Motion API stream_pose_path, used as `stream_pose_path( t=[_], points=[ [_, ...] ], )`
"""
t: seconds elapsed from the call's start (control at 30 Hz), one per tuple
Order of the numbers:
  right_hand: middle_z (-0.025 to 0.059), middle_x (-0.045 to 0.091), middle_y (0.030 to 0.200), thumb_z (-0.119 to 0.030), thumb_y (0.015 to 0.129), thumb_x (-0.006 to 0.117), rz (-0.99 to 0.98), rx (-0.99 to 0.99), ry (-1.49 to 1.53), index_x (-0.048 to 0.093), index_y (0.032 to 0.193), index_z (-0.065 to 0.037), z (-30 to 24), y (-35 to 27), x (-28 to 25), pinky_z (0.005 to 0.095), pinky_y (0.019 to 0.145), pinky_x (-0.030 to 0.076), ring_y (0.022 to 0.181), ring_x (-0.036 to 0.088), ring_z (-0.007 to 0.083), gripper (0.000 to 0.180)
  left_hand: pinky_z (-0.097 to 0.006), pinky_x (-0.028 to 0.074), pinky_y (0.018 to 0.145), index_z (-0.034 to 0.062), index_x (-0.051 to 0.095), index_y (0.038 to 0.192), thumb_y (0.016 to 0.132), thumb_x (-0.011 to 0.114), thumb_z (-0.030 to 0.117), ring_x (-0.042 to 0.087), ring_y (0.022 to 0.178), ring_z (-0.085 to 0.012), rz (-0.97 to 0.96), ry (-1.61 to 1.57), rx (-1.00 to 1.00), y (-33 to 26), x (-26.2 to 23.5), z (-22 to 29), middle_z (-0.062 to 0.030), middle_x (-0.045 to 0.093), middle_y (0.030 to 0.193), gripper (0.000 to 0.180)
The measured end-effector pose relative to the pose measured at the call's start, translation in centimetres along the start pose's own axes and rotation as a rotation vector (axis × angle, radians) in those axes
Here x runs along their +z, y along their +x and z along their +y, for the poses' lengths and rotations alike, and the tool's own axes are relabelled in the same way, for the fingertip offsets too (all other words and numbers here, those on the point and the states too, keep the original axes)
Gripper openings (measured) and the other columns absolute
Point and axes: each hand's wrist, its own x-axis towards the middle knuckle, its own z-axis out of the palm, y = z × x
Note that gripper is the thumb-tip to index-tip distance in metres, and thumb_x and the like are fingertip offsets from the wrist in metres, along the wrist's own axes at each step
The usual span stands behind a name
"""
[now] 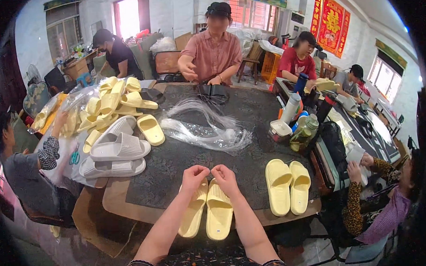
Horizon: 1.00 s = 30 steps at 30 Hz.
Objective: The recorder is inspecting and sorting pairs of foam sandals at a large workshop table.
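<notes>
A pair of pale yellow slippers (220,220) lies side by side at the near table edge, heels toward me. Over their toe ends, my left hand (195,177) and my right hand (225,177) meet almost fingertip to fingertip. Both have their fingers pinched together; whatever they hold, perhaps a thin strand, is too small to make out. Beyond my hands lies a loose bundle of transparent plastic strands (208,131). To the right of my right hand sits another yellow slipper pair (279,187). Grey slippers (117,152) are stacked to my left.
A heap of yellow slippers (109,101) covers the left side, near teal scissors (74,157). Bottles (291,107) and a lidded tub (280,129) line the table's right edge. One person (215,53) stands across the table; several others work at both sides.
</notes>
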Motion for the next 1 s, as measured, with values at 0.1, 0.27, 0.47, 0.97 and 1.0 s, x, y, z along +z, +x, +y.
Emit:
stream_pose_path(
  t=[0.1,0.27,0.47,0.97,1.0],
  points=[
    [-0.0037,0.059,0.077,-0.013,0.091,0.06,-0.002,-0.015,0.051,0.059,0.092,-0.003,0.3,-0.1,0.0,0.0194,0.064,0.043,0.071,0.053,0.0025,0.011,-0.021,0.047,0.064,0.0023,0.068,0.087,0.081,0.069,0.012,0.059,0.07,-0.0058,0.0,-0.008,0.008,0.1,-0.1,-0.1,-0.0013,0.067,0.078,0.011],
    [-0.0031,0.059,0.079,-0.013,0.091,0.06,-0.014,0.02,0.048,0.059,0.091,-0.003,0.7,0.0,-0.2,0.0195,0.065,0.044,0.073,0.054,0.0028,0.01,-0.022,0.047,0.065,0.0016,0.068,0.088,0.081,0.069,0.012,0.059,0.071,-0.0062,-0.022,0.011,-0.021,-0.2,0.1,0.4,-0.0017,0.067,0.078,0.012],
    [-0.0037,0.059,0.08,-0.012,0.091,0.059,-0.005,0.016,0.085,0.059,0.091,-0.003,-0.4,0.0,0.2,0.0185,0.065,0.043,0.074,0.053,0.0018,0.009,-0.022,0.047,0.064,0.001,0.068,0.088,0.081,0.069,0.012,0.058,0.07,-0.0061,0.036,-0.023,0.008,0.0,-0.2,-0.2,-0.0016,0.067,0.077,0.013],
    [-0.0061,0.056,0.075,-0.014,0.091,0.06,-0.024,0.013,0.11,0.058,0.089,-0.003,-0.9,-0.2,0.1,0.0176,0.06,0.04,0.067,0.049,0.0006,0.012,-0.022,0.047,0.066,0.0013,0.068,0.087,0.082,0.068,0.011,0.06,0.072,-0.007,-0.047,0.027,0.005,0.0,-0.1,0.0,-0.0025,0.068,0.08,0.012],
    [-0.006,0.056,0.075,-0.014,0.091,0.06,0.003,0.011,0.107,0.058,0.089,-0.003,-0.9,-0.2,0.1,0.0175,0.06,0.04,0.067,0.049,0.0006,0.012,-0.022,0.046,0.064,0.0018,0.068,0.087,0.082,0.067,0.012,0.058,0.071,-0.0063,0.008,-0.024,-0.021,-0.1,-0.1,0.2,-0.0014,0.067,0.079,0.011]
  ],
)
